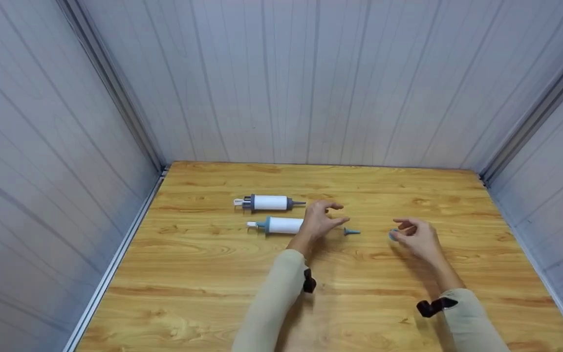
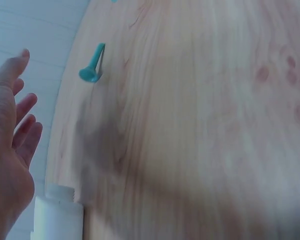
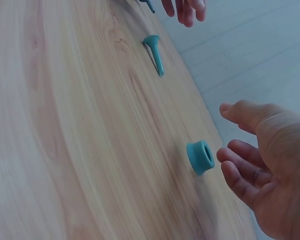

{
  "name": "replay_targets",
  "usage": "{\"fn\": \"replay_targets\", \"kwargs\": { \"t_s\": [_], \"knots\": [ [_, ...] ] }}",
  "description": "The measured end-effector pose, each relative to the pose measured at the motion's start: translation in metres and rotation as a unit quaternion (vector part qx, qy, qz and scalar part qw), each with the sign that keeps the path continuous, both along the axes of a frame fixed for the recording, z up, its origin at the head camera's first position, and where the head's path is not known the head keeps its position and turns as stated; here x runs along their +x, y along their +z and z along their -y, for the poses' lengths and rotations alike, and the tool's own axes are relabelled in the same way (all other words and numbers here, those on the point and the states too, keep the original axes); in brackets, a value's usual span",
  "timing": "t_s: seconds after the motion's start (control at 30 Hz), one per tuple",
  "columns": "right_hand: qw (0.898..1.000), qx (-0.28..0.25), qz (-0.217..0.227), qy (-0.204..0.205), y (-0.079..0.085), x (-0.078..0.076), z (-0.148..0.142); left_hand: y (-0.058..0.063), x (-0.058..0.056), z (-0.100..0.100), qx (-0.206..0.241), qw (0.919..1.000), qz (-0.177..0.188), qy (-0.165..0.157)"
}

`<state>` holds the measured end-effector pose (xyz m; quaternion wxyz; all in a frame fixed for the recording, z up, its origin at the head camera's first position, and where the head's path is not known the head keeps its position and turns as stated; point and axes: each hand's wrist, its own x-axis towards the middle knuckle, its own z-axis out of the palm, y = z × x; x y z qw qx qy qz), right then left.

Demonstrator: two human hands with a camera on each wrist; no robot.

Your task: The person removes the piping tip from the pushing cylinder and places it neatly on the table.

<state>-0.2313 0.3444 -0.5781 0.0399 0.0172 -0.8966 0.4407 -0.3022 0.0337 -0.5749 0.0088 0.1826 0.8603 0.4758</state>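
A white syringe-like tube (image 1: 284, 225) with a blue collar and a white plunger end lies on the table, its right end hidden by my left hand (image 1: 317, 222). The threaded end of that tube (image 2: 59, 215) shows in the left wrist view. My left hand holds nothing; its thumb and fingers are spread apart near a small blue cone-shaped nozzle (image 1: 352, 231) lying on the wood. Farther right, my right hand (image 1: 421, 239) has its fingers loosely bent and apart. Just off its fingertips in the right wrist view is a blue ring-shaped cap (image 3: 200, 157), flared at one end.
Behind the white tube lies a second syringe-like tube (image 1: 270, 202), with grey ends and a grey nozzle tip. Pale panel walls (image 1: 281, 83) enclose the wooden table (image 1: 203, 283) at the back and both sides. Dark wrist cameras are strapped over the sleeves.
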Motion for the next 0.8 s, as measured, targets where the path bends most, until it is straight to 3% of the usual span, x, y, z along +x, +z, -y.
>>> {"fn": "replay_targets", "kwargs": {
  "t_s": [0.37,0.8],
  "knots": [
    [0.998,-0.004,-0.063,0.001,0.005,0.003,0.026,0.016,-0.016,0.024,0.0,0.9995,-0.032,-0.006],
    [0.994,-0.039,-0.098,0.026,0.013,0.006,0.051,0.032,-0.031,0.06,-0.079,0.9953,-0.056,-0.002]
  ]
}}
